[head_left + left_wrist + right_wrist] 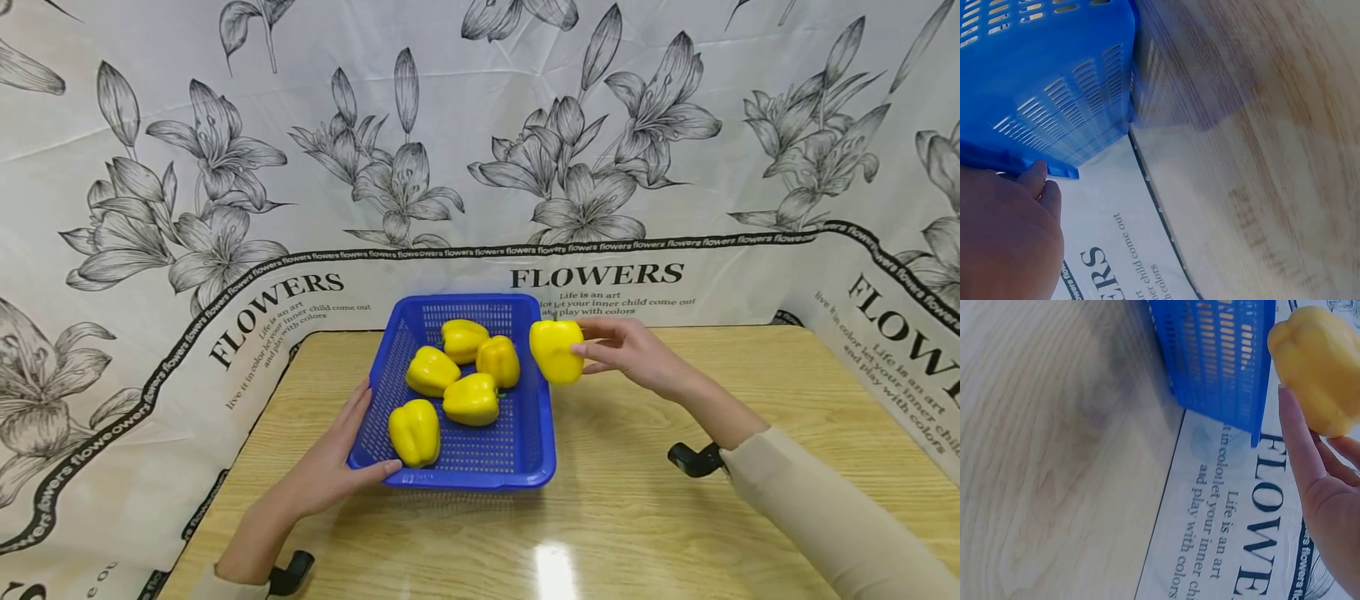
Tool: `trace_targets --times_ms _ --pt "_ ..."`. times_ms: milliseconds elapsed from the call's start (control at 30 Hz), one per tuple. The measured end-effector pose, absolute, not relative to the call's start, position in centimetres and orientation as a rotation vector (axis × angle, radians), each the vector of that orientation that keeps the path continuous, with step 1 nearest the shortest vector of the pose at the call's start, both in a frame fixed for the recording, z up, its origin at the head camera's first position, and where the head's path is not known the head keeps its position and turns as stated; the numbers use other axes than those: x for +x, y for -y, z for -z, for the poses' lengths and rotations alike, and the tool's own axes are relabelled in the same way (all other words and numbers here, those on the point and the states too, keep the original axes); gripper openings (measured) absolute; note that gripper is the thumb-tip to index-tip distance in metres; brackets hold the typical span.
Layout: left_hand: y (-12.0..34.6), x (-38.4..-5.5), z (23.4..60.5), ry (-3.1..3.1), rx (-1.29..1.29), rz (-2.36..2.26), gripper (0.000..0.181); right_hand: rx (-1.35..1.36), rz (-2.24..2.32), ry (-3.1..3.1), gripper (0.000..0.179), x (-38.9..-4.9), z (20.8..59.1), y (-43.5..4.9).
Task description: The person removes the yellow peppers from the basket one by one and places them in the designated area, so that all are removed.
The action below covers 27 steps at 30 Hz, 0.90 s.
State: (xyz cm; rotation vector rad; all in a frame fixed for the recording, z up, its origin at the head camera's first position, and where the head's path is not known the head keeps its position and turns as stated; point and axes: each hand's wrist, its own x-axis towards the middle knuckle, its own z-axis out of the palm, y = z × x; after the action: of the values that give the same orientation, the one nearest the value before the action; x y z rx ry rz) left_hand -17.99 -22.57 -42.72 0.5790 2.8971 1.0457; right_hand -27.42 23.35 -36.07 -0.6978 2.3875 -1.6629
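Note:
A blue plastic basket (546, 433) with slotted walls holds several yellow bell peppers (471, 400). At its near left corner, my left hand (330, 467) grips the rim, thumb over the front edge and fingers along the left side. The left wrist view shows fingertips (1035, 178) curled at the basket's lip (1063, 169). My right hand (633, 354) pinches another yellow bell pepper (553, 354) between thumb and fingers, over the basket's right rim. In the right wrist view that pepper (1319, 369) hangs beside the basket wall (1216, 394).
Under the basket is a light wood-grain table (637, 525). A white cloth (420, 275) printed with flowers and lettering rises behind it and along both sides. Black wrist mounts (693, 458) stick out near both sleeves.

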Motion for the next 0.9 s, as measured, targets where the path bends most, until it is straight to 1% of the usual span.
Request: trace_targets --times_ms 467,667,900 --pt "22.8 -18.1 42.9 -2.884 0.577 -1.061 0.111 -0.521 1.651 -2.428 0.067 -29.9 38.3 -25.4" --pt "22.9 -18.0 43.0 -2.888 0.583 -1.059 0.111 -0.524 1.647 -2.399 0.066 -30.7 39.1 -26.0" --pt "22.9 -18.0 43.0 -2.89 0.591 -1.059 0.111 -0.467 1.638 -2.399 0.064 -31.7 40.5 -26.1"
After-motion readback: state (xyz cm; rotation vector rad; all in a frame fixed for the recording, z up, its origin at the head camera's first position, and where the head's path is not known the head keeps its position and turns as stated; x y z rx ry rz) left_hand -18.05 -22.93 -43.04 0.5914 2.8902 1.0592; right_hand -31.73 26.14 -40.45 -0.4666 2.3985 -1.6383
